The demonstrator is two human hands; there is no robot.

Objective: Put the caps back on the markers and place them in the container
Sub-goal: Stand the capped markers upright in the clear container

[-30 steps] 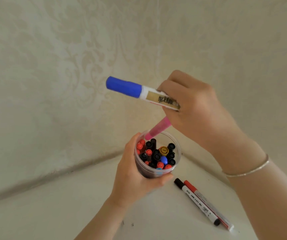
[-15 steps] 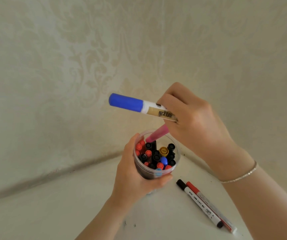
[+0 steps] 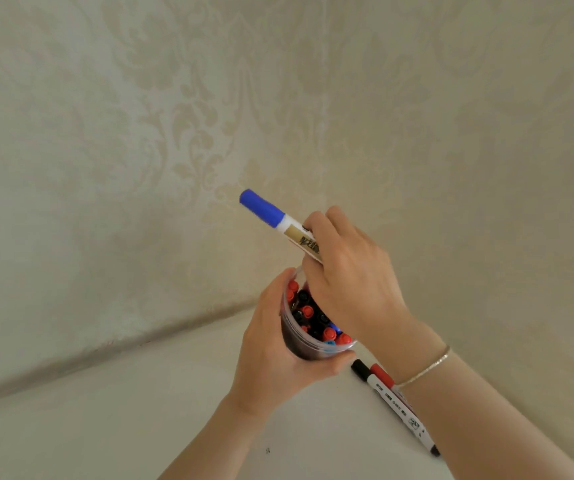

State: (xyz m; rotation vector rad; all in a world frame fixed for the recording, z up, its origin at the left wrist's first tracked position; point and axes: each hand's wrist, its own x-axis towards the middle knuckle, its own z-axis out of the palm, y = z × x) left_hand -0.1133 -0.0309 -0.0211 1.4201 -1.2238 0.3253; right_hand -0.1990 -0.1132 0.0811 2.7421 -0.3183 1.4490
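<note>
Markers [image 3: 308, 311] in container [image 3: 299, 348]

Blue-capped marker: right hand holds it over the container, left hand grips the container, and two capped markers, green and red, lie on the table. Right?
Not quite. In the head view the two markers on the table are a black marker and a red marker, not green and red. The rest stands: right hand holds the blue-capped marker, left hand grips the container.

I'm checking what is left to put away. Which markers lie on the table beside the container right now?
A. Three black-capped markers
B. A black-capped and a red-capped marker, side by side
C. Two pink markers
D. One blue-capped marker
B: the black-capped marker and the red-capped marker lie side by side on the table, right of the container, partly behind the right forearm.
</note>
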